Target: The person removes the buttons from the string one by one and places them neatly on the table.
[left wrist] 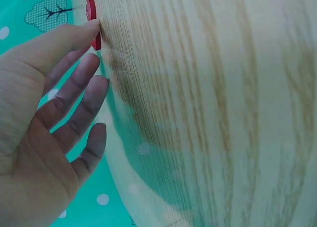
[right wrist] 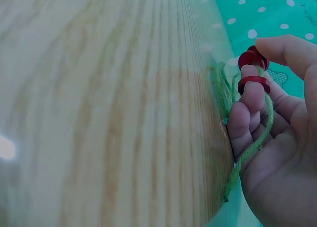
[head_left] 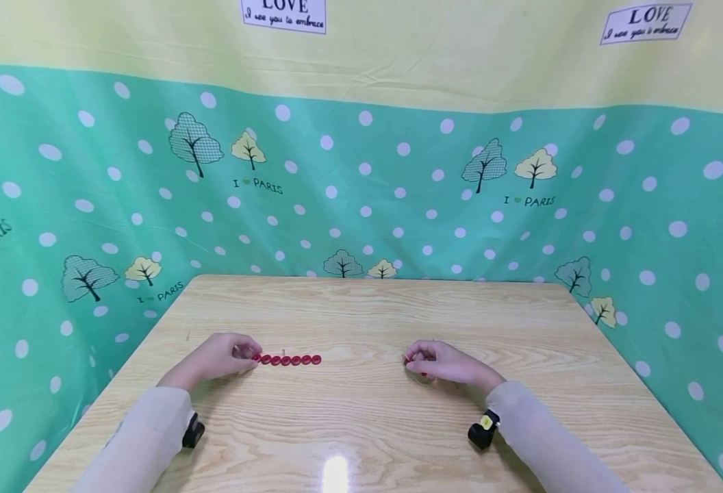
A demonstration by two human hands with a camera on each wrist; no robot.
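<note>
A row of several round red buttons [head_left: 296, 360] lies on the wooden table at centre left. At the row's left end, my left hand [head_left: 216, 356] pinches the last button [left wrist: 97, 41] between thumb and index finger; its other fingers are spread apart. Farther right, my right hand [head_left: 446, 361] is low over the table. In the right wrist view its thumb and fingers hold red buttons [right wrist: 246, 60], and another red button [right wrist: 254, 80] sits lower against the fingers. Green yarn [right wrist: 269, 117] runs from these buttons down across the palm.
More green yarn [right wrist: 221, 88] hangs beyond the right fingers. A tiny upright object [head_left: 284, 352] stands just behind the button row. The wooden table [head_left: 361, 411] reaches back to a green dotted curtain [head_left: 361, 205]. Black wrist cameras [head_left: 193, 431] sit on both sleeves.
</note>
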